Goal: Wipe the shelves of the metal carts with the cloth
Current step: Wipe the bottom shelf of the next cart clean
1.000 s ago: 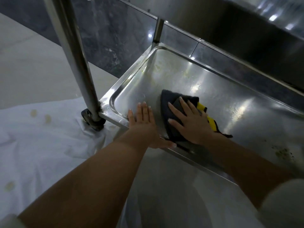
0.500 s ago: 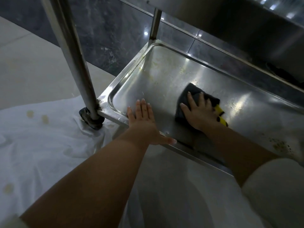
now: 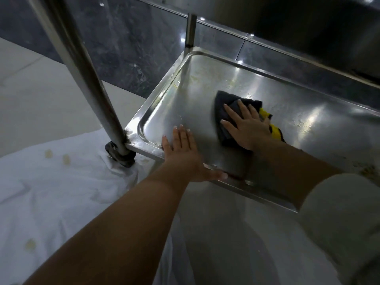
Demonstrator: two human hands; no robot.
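Note:
The low steel shelf (image 3: 205,83) of the metal cart fills the middle of the head view, with yellowish stains near its far left corner and grime at its right end. A dark grey cloth (image 3: 223,108) with a yellow part lies on the shelf. My right hand (image 3: 246,126) presses flat on the cloth with fingers spread. My left hand (image 3: 183,151) rests flat on the shelf's near rim, thumb along the edge, holding nothing.
A thick steel cart post (image 3: 86,79) rises at the shelf's near left corner above a black caster (image 3: 119,154). A thinner post (image 3: 190,29) stands at the far corner. A stained white sheet (image 3: 51,182) covers the floor. An upper shelf overhangs top right.
My right hand slid the cloth away from the near rim toward the shelf's middle, then a little back to the left. My left hand stayed on the rim.

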